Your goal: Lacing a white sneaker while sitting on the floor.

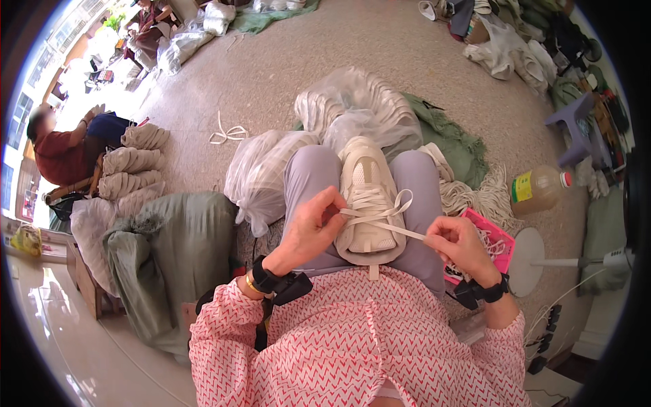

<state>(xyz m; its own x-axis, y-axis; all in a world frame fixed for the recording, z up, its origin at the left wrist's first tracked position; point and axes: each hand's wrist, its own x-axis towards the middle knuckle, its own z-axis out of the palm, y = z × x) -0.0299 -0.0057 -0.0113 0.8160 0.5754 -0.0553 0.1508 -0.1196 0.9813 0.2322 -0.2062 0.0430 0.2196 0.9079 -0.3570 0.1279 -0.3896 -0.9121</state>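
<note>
**Lacing a cream sneaker held between the knees**

Left hand [313,227] pinched shut on the lace [380,218] at the near-left eyelets, fingertips pressed against the tongue of the cream sneaker [368,203]. Right hand [460,243] closed on the free end of the same lace, drawn out taut to the right and slightly toward the body. Sneaker wedged toe-away between the two thighs in lilac trousers [308,178], heel nearest the torso; several rows of flat lace already crossed over the tongue, with a loop standing up at the right side.

For a clean result: likely best to keep the flat lace untwisted while pulling, hold the crossing down with the left fingertips until tension is set, and draw evenly so both sides sit level; too sharp a pull could pucker the upper or drag the row askew.

Just beside the right hand, a pink basket [500,239] with loose laces. Beyond the knees, clear plastic bags [352,105] of pale goods on a green cloth [454,139]. Farther right, a plastic bottle [539,190] of yellowish liquid and a purple stool [573,125]. At left, a grey-green sack [169,241], stacked beige bundles [135,166] and a seated person [64,152] in red.
</note>
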